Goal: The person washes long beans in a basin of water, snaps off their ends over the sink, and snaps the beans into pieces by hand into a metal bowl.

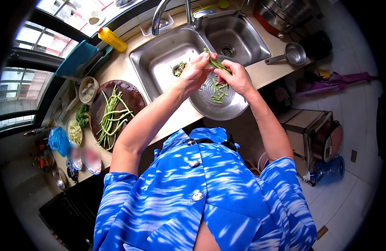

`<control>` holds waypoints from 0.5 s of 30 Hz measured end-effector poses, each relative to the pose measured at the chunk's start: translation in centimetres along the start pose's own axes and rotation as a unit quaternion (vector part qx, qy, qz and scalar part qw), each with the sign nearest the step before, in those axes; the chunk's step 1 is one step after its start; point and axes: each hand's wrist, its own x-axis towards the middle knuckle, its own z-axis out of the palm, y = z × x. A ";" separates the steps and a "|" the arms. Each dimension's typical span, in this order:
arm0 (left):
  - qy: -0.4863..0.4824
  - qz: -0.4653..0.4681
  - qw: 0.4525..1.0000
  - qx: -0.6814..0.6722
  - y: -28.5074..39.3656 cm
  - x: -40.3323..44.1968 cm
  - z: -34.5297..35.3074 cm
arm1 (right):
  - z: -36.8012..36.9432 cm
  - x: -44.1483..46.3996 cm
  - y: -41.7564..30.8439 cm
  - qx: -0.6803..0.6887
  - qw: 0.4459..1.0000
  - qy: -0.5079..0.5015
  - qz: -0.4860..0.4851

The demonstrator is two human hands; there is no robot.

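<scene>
Both of my hands are raised over a round metal basin (220, 109) at the sink's front edge. My left hand (196, 70) is closed on one end of a small bunch of green beans (216, 63). The other end is pinched in my right hand (236, 77). Short pieces of bean (218, 93) lie on the ridged bottom of the basin below. To the left, long whole green beans (113, 113) are heaped on a dark round cutting board (132, 94).
Behind the basin is a double steel sink (153, 56) with green scraps at its left drain and a tap (160, 16). A yellow bottle (112, 39) stands by the window. Broccoli (82, 116) and plates of food sit left. A small saucepan (295, 53) rests right.
</scene>
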 end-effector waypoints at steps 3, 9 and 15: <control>-0.027 -0.007 0.999 0.019 0.4 -0.6 -0.8 | 0.0 -0.3 -0.8 0.001 0.999 -0.013 0.030; -0.074 -0.122 0.990 0.017 2.6 -2.2 -1.5 | -0.3 -0.5 -0.1 -0.128 0.989 0.014 -0.072; -0.123 -0.164 0.972 0.115 3.9 -1.5 -2.8 | -0.5 -0.9 -0.4 -0.203 0.976 -0.008 -0.076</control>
